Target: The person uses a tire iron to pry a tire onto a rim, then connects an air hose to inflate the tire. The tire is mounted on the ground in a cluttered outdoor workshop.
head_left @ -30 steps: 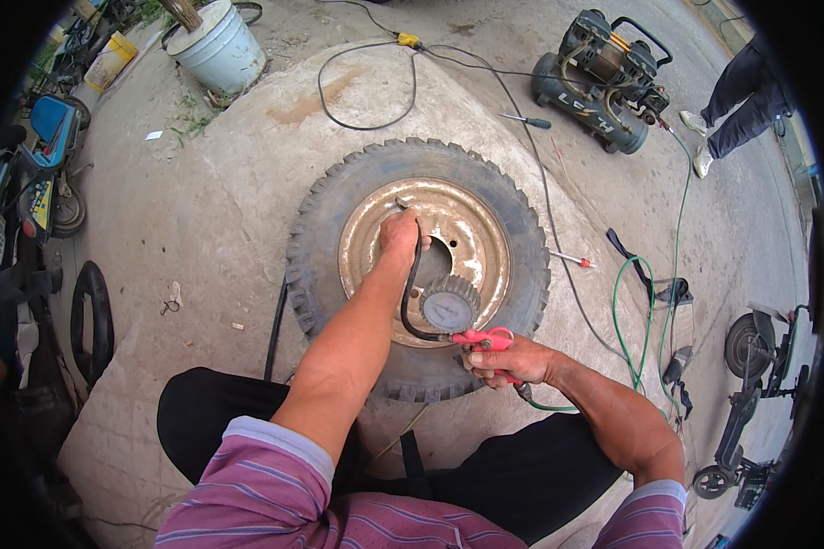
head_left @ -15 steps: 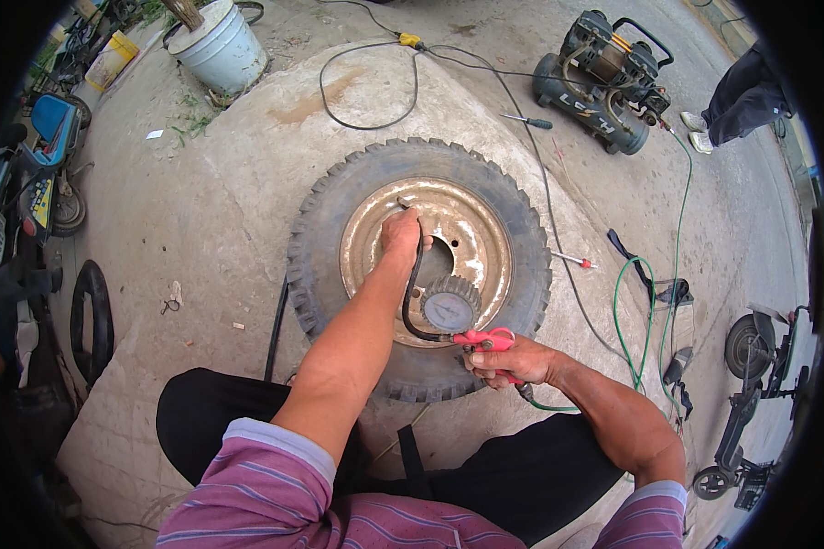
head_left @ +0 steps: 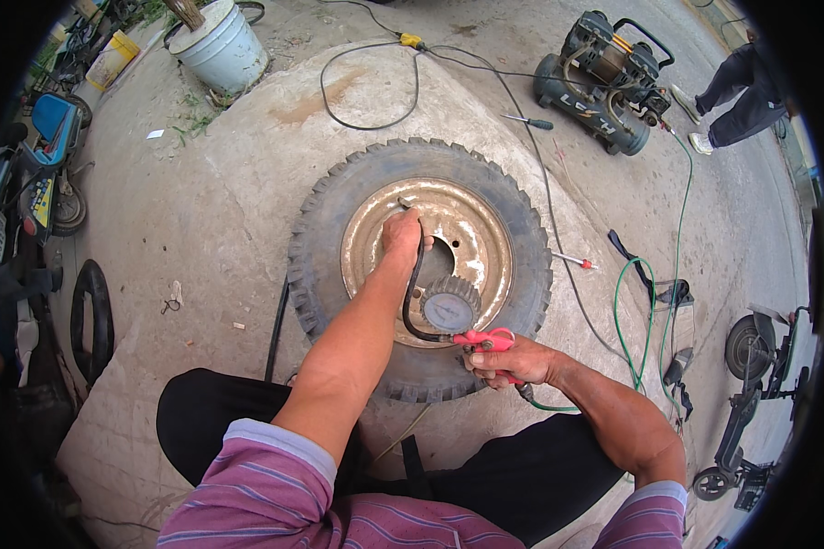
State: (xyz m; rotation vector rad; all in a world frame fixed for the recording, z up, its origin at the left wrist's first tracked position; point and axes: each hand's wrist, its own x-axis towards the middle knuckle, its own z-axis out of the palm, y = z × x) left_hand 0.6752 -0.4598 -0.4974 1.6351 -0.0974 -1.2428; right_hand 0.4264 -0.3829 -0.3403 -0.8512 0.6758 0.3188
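A knobby tire (head_left: 325, 215) on a rusty, pale steel rim (head_left: 490, 247) lies flat on the concrete before me. My left hand (head_left: 404, 234) is closed on the end of a black air hose (head_left: 406, 306) at the upper left of the rim, and its fingertips are partly hidden. My right hand (head_left: 519, 359) grips a red tire inflator gun (head_left: 485, 341) over the tire's near right side. The gun's round pressure gauge (head_left: 449, 311) faces up above the rim. From the gun's lower end a green hose (head_left: 558, 409) leads off to the right.
An air compressor (head_left: 604, 82) stands at the far right, with a person's legs (head_left: 746, 91) beyond it. A screwdriver (head_left: 529, 121) and a black cable (head_left: 369, 125) lie on the ground. A white bucket (head_left: 222, 50) is far left; a scooter (head_left: 742, 412) is at right.
The person beyond the compressor has shifted their legs, and the feet are now farther apart. My hands, the inflator gun and the tire look unmoved.
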